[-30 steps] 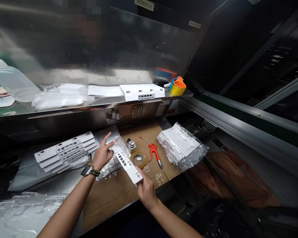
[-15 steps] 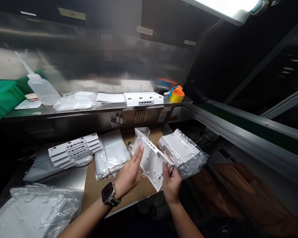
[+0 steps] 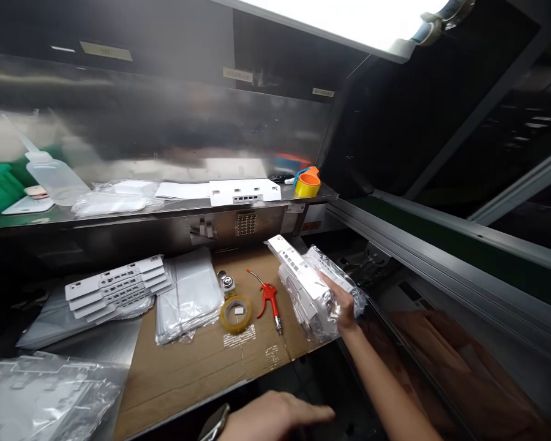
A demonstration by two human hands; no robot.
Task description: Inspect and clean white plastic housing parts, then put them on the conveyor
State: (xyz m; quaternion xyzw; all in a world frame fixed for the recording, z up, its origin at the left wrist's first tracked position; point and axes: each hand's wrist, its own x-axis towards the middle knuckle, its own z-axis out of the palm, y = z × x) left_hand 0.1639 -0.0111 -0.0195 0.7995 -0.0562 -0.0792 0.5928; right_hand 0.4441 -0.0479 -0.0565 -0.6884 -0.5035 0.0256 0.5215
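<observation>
My right hand (image 3: 345, 303) grips a white plastic cover (image 3: 300, 266) with a row of rectangular port cutouts, at the right side of the cardboard. The cover is tilted on edge, and clear film shows around its near end. Right behind and below it lie bagged white parts (image 3: 333, 269); whether the cover touches them is unclear. Low in the picture, my left hand (image 3: 275, 418) hovers in front of the cardboard edge with a finger stretched out and nothing in it. Nearest to it are a red air blow gun (image 3: 269, 297) and a roll of yellowish tape (image 3: 236, 314).
A stack of white covers (image 3: 114, 288) and clear plastic bags (image 3: 190, 294) lie to the left. Bagged white parts (image 3: 50, 392) fill the near left corner. Along the steel shelf stand a squeeze bottle (image 3: 57, 177), another white cover (image 3: 245, 192) and an orange-yellow tape roll (image 3: 307, 184).
My right hand has carried the white cover rightward to the bagged parts. My left hand has left the cover and dropped towards the bottom edge. The blow gun and tape are now uncovered.
</observation>
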